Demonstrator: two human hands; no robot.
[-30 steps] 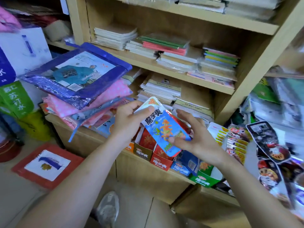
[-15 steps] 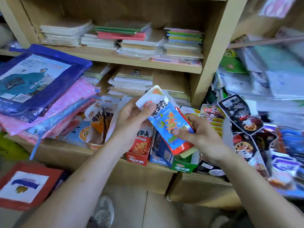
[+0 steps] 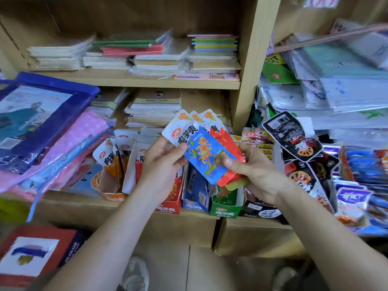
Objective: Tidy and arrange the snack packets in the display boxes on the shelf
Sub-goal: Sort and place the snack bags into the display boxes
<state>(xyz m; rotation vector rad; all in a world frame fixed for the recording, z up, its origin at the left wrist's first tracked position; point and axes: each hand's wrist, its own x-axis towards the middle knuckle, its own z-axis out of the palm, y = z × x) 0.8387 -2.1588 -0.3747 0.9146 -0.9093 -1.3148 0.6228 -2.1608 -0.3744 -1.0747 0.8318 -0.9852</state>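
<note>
Your left hand is at the centre of the frame, gripping a fan of snack packets from its left side: your thumb lies across the front and your fingers curl behind. Your right hand, just right of centre, pinches the lower right of the same fan, with your thumb tip on the front and the other fingers wrapped behind.

You hold the fan tilted, its white tops pointing to the upper left. A blue packet is in front and a red packet shows behind it on the right. How many packets lie behind those two cannot be told.

Directly below your hands, a red display box, a blue display box, a green display box and a black display box stand side by side, touching, along the front edge of the shelf. Left of your left wrist, orange packets stand upright in a row.

Stacks of notebooks fill the upper middle of the frame. A blue bag lies at the left edge, and black packets hang at the right. Your shoe shows at the bottom centre.
</note>
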